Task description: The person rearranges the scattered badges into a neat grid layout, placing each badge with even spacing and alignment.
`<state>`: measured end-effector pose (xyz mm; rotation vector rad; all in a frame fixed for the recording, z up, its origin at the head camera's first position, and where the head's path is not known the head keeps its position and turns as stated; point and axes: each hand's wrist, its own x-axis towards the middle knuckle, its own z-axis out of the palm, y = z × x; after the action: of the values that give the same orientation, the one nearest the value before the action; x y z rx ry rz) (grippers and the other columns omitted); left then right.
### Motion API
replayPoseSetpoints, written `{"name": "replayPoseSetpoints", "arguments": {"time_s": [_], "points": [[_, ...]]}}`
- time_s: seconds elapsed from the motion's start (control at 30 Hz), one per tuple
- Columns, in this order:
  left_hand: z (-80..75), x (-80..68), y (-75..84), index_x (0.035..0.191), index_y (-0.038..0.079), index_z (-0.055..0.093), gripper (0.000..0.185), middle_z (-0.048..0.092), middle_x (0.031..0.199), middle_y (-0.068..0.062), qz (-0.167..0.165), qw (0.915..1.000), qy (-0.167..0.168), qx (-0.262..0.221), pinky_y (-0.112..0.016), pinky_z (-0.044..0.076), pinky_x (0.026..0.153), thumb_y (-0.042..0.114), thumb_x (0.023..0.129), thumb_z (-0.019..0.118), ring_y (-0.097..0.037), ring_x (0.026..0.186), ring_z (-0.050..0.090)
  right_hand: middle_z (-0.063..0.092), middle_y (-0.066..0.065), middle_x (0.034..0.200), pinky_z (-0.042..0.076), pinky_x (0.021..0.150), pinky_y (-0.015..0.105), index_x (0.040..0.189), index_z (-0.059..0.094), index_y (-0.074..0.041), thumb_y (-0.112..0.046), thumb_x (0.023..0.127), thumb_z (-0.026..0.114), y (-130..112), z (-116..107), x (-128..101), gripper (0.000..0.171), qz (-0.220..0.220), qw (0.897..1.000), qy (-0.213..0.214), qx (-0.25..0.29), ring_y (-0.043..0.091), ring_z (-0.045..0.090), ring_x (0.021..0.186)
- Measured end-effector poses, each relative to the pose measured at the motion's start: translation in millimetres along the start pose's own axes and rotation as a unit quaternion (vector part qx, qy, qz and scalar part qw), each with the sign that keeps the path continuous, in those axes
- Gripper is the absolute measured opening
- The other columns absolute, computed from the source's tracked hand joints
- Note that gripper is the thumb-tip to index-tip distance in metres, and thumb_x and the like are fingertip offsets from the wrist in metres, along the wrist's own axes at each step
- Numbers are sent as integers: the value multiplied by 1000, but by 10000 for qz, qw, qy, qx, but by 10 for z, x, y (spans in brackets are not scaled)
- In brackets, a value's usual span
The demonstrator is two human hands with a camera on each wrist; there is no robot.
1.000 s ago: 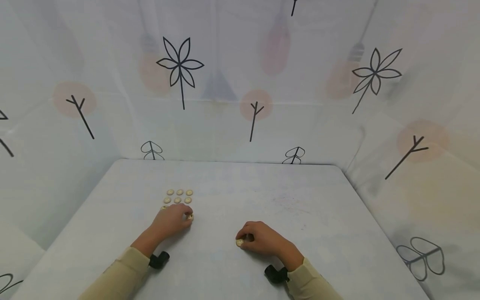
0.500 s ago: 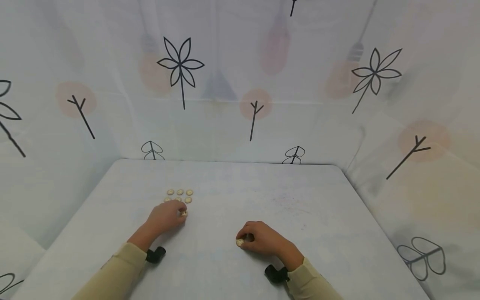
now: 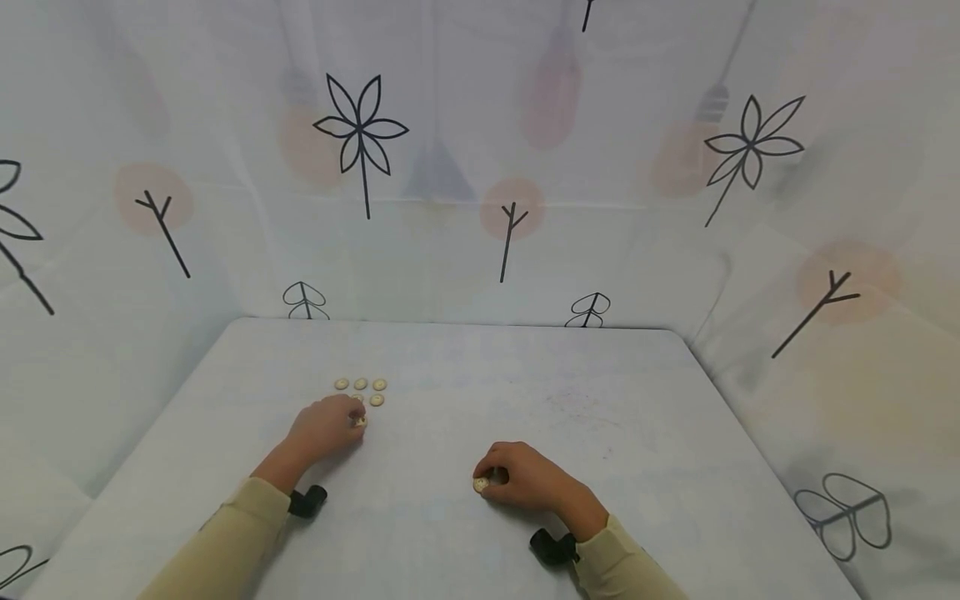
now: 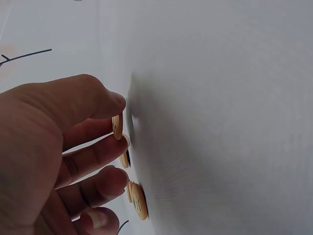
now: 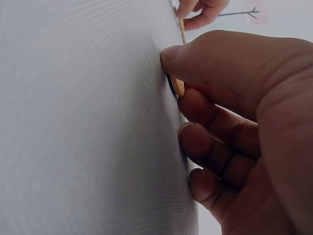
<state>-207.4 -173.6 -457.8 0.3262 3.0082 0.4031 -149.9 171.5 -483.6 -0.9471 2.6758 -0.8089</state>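
Several small cream buttons (image 3: 361, 384) lie in neat rows on the white table (image 3: 570, 375), left of centre. My left hand (image 3: 358, 421) is at the near edge of these rows and pinches one cream button (image 4: 117, 126) between thumb and finger, just above the table. More buttons (image 4: 139, 201) lie beside its fingers. My right hand (image 3: 486, 482) rests on the table nearer to me, fingers curled, and holds another cream button (image 3: 481, 483) against the surface with the thumb (image 5: 195, 54) over the button (image 5: 179, 87).
Patterned white cloth walls (image 3: 450, 208) close in the table at the back and on both sides. Black wrist mounts (image 3: 307, 502) sit under both beige sleeves. The table's right edge runs along the cloth (image 3: 750, 433).
My left hand has carried its button to the left and slightly farther away, up to the near edge of the button rows. The right hand has stayed still.
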Motion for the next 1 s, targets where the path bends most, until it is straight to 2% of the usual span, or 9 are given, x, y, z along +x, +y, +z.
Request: {"name": "replayPoseSetpoints", "arguments": {"time_s": [0.3,0.57,1.0], "points": [[-54,47,-48,111,9,69,28,69,113,-8,-182,9997,-144,-47,-49,50,90,24,87,67,-31,107,63,61,-17,97,46,71,17,105,71,-27,-27,87,71,5,-1,0,18,-21,10000,-12,34,-2,52,79],[4,112,-164,111,10,68,28,69,110,-6,-258,9996,-111,-57,-50,50,89,24,86,67,-30,106,63,60,-19,97,46,72,17,104,71,-29,-28,87,71,31,15,15,17,-45,10000,-33,-20,-3,52,80],[-41,85,-175,109,8,68,28,68,107,-8,-274,9996,-61,-74,-50,50,87,22,86,66,-30,102,63,60,-18,100,45,73,18,103,70,-30,-27,87,70,-55,8,35,16,-12,9999,-91,-44,-1,51,82]]}}
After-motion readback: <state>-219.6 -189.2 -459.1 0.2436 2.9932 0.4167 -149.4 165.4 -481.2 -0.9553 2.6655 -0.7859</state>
